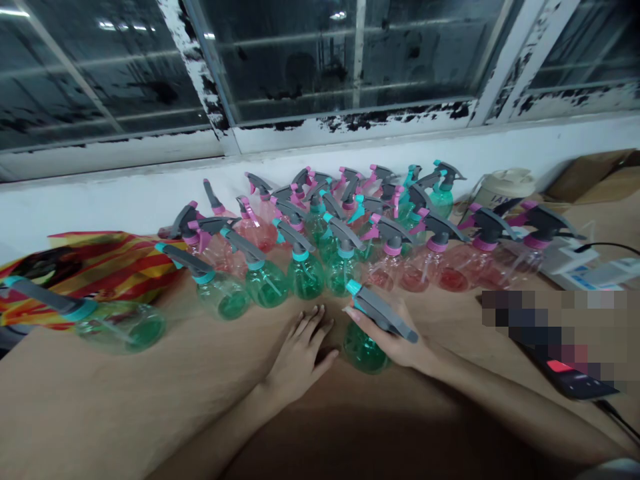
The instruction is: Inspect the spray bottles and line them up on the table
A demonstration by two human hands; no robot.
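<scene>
My right hand (pixel 400 343) is wrapped round the neck of a green spray bottle (pixel 367 353), whose grey and teal trigger head leans over my fingers. Palm down on the wooden table (pixel 210 400), my left hand (pixel 300 350) rests just left of that bottle with fingers spread and nothing in them. Behind both hands stand several more spray bottles, green ones with teal collars (pixel 306 273) and pink ones with magenta collars (pixel 383 270). One green bottle (pixel 120 327) is off to the left, apart from the cluster.
A red and yellow striped bag (pixel 135 263) lies at the left against the wall. To the right are a phone (pixel 575 377) with a cable, a white container (pixel 505 187), a cardboard box (pixel 597 175) and white boxes (pixel 600 270). Windows (pixel 350 53) line the back.
</scene>
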